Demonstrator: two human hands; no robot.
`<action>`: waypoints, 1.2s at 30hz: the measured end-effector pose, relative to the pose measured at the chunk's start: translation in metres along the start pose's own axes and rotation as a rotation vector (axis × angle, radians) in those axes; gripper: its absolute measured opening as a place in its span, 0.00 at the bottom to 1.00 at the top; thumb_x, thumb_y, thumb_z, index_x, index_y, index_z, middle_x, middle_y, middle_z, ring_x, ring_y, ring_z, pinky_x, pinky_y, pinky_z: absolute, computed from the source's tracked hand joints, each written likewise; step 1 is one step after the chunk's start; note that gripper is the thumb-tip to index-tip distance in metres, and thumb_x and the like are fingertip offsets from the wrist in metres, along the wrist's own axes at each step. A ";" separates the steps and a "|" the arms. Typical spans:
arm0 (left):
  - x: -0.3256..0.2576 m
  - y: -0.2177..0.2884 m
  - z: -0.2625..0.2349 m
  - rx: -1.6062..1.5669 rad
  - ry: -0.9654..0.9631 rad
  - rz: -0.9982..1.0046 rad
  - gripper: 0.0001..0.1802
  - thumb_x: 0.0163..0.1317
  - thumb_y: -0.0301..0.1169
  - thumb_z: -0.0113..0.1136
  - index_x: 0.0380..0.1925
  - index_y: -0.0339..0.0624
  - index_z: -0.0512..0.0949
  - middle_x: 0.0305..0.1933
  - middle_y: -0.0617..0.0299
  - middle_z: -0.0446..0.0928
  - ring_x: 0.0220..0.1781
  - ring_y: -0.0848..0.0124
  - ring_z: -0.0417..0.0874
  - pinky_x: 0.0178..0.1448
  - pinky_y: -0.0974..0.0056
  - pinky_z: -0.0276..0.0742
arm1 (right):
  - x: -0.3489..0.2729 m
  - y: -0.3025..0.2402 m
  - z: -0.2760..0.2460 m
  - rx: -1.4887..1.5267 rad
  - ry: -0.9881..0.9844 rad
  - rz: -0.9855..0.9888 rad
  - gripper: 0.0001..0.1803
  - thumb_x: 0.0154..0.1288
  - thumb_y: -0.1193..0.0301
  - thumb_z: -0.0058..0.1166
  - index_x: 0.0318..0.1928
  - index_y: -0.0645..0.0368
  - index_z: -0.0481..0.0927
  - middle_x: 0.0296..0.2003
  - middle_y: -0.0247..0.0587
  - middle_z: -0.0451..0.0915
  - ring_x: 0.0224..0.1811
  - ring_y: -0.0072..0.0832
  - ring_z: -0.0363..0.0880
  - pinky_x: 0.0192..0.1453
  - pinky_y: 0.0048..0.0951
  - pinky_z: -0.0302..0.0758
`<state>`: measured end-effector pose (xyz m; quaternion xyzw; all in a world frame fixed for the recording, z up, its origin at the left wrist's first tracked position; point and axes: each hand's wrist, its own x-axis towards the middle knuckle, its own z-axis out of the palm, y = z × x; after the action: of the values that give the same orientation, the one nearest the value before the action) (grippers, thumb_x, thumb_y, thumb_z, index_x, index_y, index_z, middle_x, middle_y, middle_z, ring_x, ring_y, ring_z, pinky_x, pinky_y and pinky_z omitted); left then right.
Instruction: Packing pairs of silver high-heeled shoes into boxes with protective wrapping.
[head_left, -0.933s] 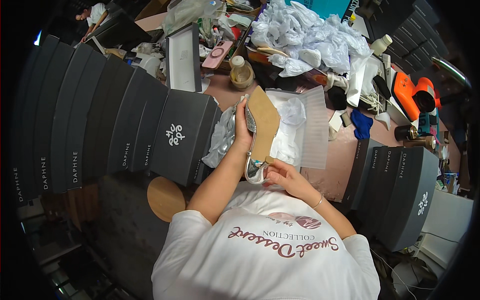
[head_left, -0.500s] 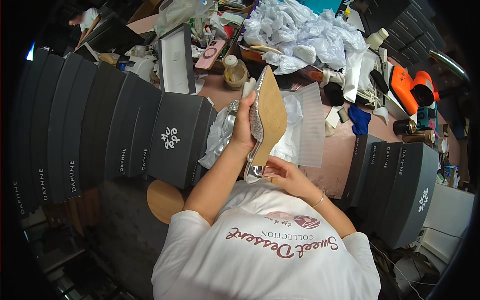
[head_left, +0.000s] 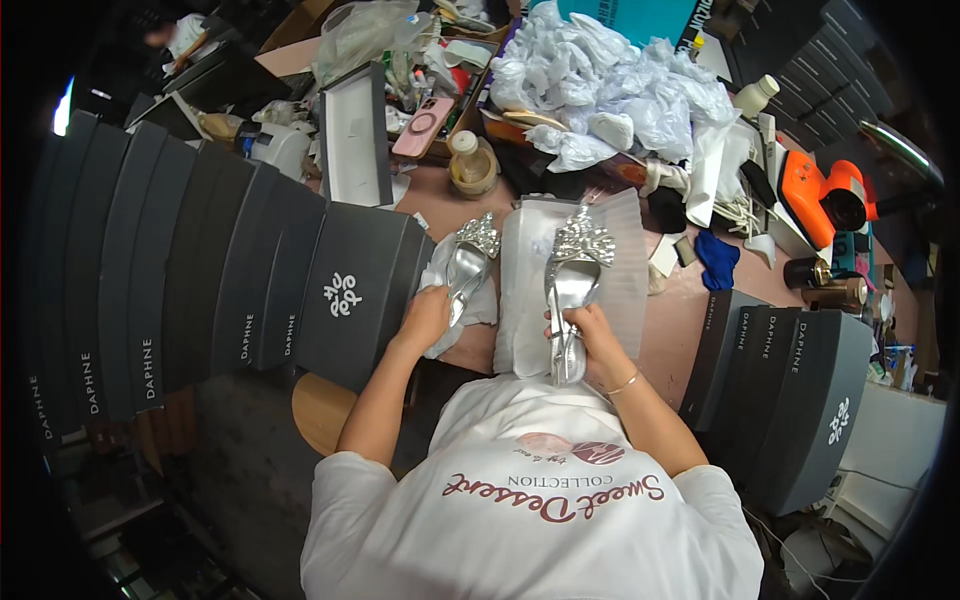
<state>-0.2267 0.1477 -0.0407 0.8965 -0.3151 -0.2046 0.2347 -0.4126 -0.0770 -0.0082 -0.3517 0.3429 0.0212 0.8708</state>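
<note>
Two silver high-heeled shoes with sparkling bows lie side by side in front of me, toes pointing away. My left hand (head_left: 428,316) is closed around the back part of the left shoe (head_left: 466,272), which rests over crumpled white tissue (head_left: 481,304). The right shoe (head_left: 573,288) is gripped near its heel and strap by my right hand (head_left: 592,340). Under this shoe is a white packing sheet (head_left: 520,305) with a ribbed translucent sheet (head_left: 626,262) along its right side. Fingertips of both hands are partly hidden by the shoes.
A dark grey shoebox (head_left: 368,285) stands beside my left hand, ending a long row of boxes. More grey boxes (head_left: 770,370) stand at right. Beyond the shoes are a bottle (head_left: 470,165), a pink phone (head_left: 424,126), heaped white tissue (head_left: 610,85) and a blue cloth (head_left: 717,259).
The shoe that was held up sole-out in my left hand now lies insole-up on the sheet in my right hand. My left hand has moved left and down onto the other shoe.
</note>
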 end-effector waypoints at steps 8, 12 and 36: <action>0.044 -0.038 0.032 -0.191 -0.282 -0.376 0.24 0.51 0.45 0.64 0.38 0.34 0.80 0.35 0.46 0.80 0.38 0.59 0.83 0.42 0.60 0.76 | 0.015 0.020 -0.024 0.291 0.017 0.065 0.18 0.61 0.72 0.43 0.47 0.73 0.72 0.37 0.48 0.80 0.31 0.32 0.81 0.36 0.33 0.81; 0.039 -0.045 0.045 -0.299 -0.234 -0.389 0.21 0.52 0.43 0.62 0.36 0.36 0.81 0.29 0.52 0.81 0.32 0.66 0.82 0.38 0.62 0.75 | 0.014 0.018 -0.029 0.221 -0.074 0.046 0.17 0.62 0.72 0.44 0.47 0.71 0.72 0.36 0.48 0.80 0.31 0.31 0.81 0.36 0.33 0.80; -0.011 0.132 0.004 -1.719 -0.103 -0.244 0.32 0.64 0.51 0.50 0.57 0.36 0.64 0.53 0.51 0.72 0.52 0.59 0.76 0.55 0.56 0.73 | -0.044 0.022 0.033 -0.966 -0.049 -1.175 0.28 0.60 0.70 0.53 0.61 0.60 0.66 0.39 0.49 0.78 0.33 0.42 0.79 0.38 0.37 0.75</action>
<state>-0.2988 0.0626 0.0310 0.4254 0.0366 -0.4358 0.7923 -0.4335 -0.0307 0.0222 -0.8178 0.0324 -0.2904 0.4957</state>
